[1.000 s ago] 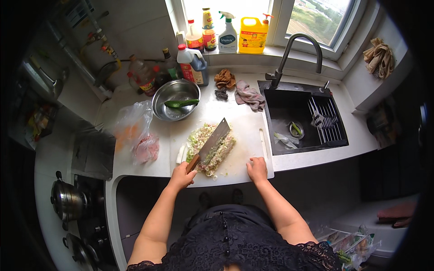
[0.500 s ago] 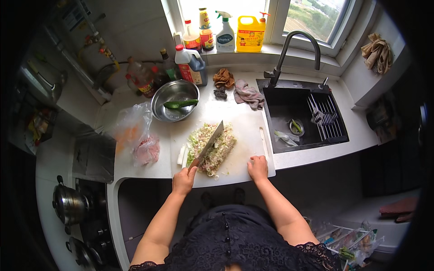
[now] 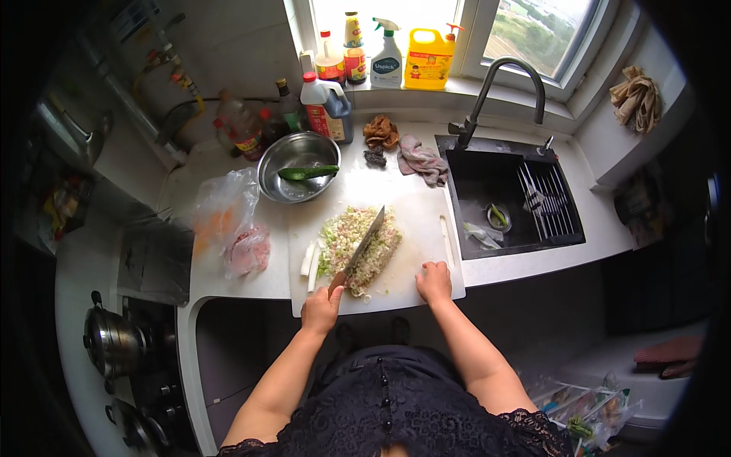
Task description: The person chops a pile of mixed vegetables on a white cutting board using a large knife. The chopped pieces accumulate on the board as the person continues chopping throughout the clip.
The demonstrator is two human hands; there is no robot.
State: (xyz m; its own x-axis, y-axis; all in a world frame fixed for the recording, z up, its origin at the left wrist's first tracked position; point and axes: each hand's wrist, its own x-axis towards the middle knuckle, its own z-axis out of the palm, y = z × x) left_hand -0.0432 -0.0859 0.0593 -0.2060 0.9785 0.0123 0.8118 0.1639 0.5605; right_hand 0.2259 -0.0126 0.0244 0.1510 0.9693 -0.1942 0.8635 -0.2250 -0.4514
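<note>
My left hand point(image 3: 320, 310) is closed round the wooden handle of a cleaver point(image 3: 367, 245). Its blade slants up and to the right across a heap of finely chopped pale green and pinkish food point(image 3: 341, 236), probably scallion and meat. The heap lies on a white cutting board point(image 3: 417, 228). Close to the board's front right corner, my right hand point(image 3: 434, 282) rests on the surface with its fingers curled in, and nothing shows in them. White scallion stalks point(image 3: 310, 263) lie along the heap's left side.
Behind the board stands a steel bowl point(image 3: 268, 180) with a cucumber point(image 3: 308, 173) in it. To the left are a plastic bag point(image 3: 228, 202) and bagged pink meat point(image 3: 248, 251). A black sink point(image 3: 472, 186) is at right; cloths point(image 3: 421, 160) and bottles point(image 3: 326, 107) stand behind.
My left hand and the cleaver have shifted slightly to the right over the chopped heap. My right hand keeps its place on the board. The whole view has tilted a little.
</note>
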